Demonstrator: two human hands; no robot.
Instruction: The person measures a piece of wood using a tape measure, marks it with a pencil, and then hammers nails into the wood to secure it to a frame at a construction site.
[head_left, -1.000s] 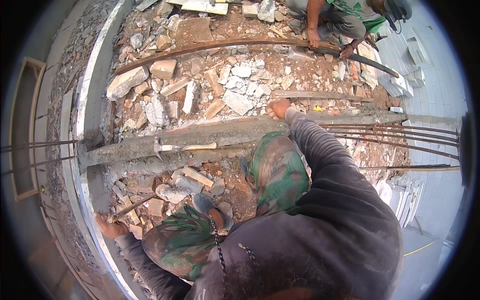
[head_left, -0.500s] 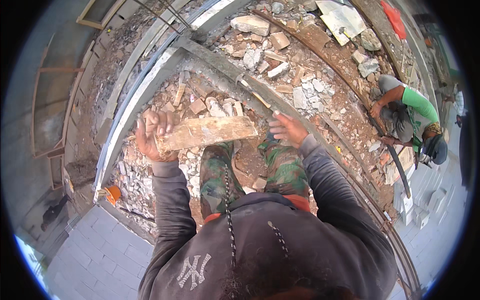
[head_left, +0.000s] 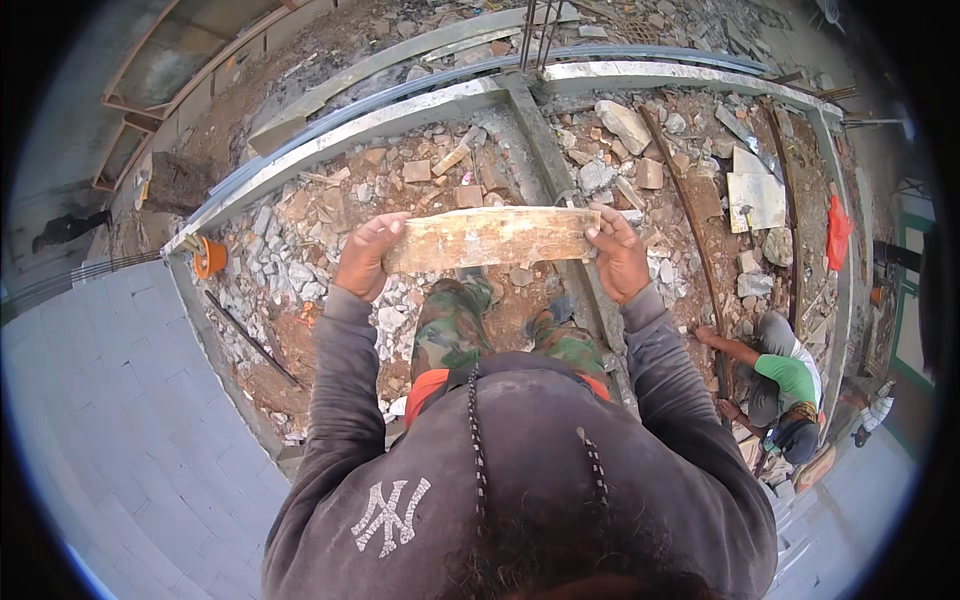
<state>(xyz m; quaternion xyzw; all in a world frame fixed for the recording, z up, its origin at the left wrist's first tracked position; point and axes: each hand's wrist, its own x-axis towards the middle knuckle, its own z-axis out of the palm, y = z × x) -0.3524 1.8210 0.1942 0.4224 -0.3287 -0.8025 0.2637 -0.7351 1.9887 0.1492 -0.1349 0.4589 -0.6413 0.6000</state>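
A short, worn wooden board point(head_left: 490, 238) with pale patches is held level in front of my legs. My left hand point(head_left: 368, 258) grips its left end, thumb on the near face. At the other end, my right hand point(head_left: 619, 256) is closed on the board's right edge. Both hands' fingertips are partly hidden behind the wood. Below the board lie rubble and a concrete beam point(head_left: 545, 150) that passes under it.
Broken bricks and concrete chunks point(head_left: 290, 265) cover the ground. An orange bucket point(head_left: 209, 258) stands at the left corner of the concrete edging. A crouching person in green point(head_left: 785, 380) works at right beside long dark bars point(head_left: 692, 205). Grey paving point(head_left: 110, 370) lies at left.
My right hand has closed on the board's right end, where it was open and apart before. The board is now level, and my view has turned to the right.
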